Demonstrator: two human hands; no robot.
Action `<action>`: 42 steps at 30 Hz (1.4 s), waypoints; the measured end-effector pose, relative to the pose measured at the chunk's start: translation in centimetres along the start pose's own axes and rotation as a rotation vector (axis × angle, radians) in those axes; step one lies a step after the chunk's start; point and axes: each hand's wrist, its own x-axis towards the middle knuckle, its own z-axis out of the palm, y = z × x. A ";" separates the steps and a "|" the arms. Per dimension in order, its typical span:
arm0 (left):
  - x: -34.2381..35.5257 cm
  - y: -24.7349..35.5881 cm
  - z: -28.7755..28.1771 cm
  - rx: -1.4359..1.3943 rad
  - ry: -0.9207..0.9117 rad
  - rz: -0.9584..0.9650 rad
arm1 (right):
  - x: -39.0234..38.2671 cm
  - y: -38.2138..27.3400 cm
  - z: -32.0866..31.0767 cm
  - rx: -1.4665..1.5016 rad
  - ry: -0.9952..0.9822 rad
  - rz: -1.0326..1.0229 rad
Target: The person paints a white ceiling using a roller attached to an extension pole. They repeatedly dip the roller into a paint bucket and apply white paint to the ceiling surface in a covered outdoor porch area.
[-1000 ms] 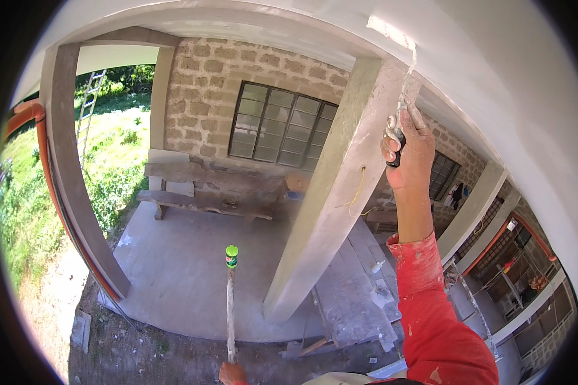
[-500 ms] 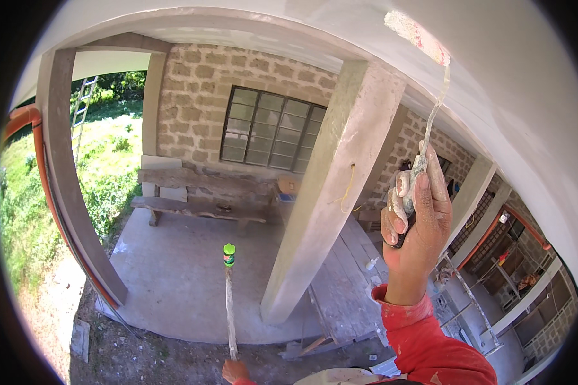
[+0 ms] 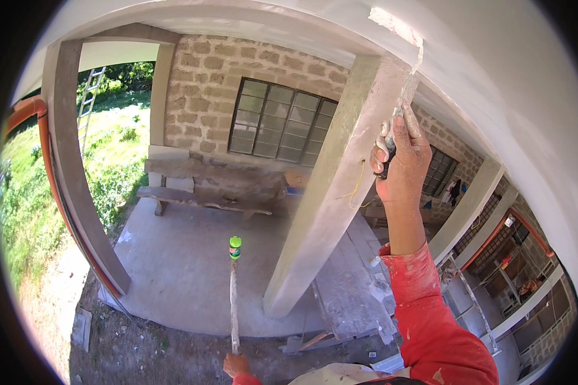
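My right hand [image 3: 404,144], spotted with paint, is raised high and wrapped round the dark handle of a small paint roller [image 3: 395,24]. The roller's white, paint-covered sleeve lies against the pale overhead surface [image 3: 494,83]; its wire frame is crusted with paint. Low in the view my left hand [image 3: 236,364] is closed round the lower end of a long whitish stick [image 3: 234,301]. That stick stands nearly upright, with a bright green bottle-like piece [image 3: 236,248] on its top end.
A concrete pillar [image 3: 327,192] stands close beyond my right arm. Behind it are a rough wooden bench [image 3: 205,200], a block wall with a window [image 3: 279,119], and a plank table [image 3: 353,289]. An orange pipe [image 3: 51,173] runs down the left post; a ladder [image 3: 90,106] leans outside.
My right hand and the roller have moved up and left in the view, with more forearm showing. My left hand still grips the stick, which has shifted slightly right.
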 end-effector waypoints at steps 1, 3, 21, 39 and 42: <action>0.0 -0.2 -0.1 0.003 0.003 -0.016 | 1.5 1.1 0.4 -0.006 0.002 0.016; 0.2 -0.1 -0.1 0.012 -0.014 -0.029 | 4.5 3.1 0.8 0.003 -0.019 0.027; -0.3 1.0 -1.0 0.125 -0.026 -0.052 | 31.4 18.0 3.3 0.162 -0.096 0.236; 0.3 0.3 0.0 0.071 -0.008 -0.025 | 9.0 5.3 2.8 0.135 -0.123 0.080; -0.4 1.4 -1.7 0.063 -0.044 0.011 | 4.0 2.0 2.8 0.124 -0.077 0.064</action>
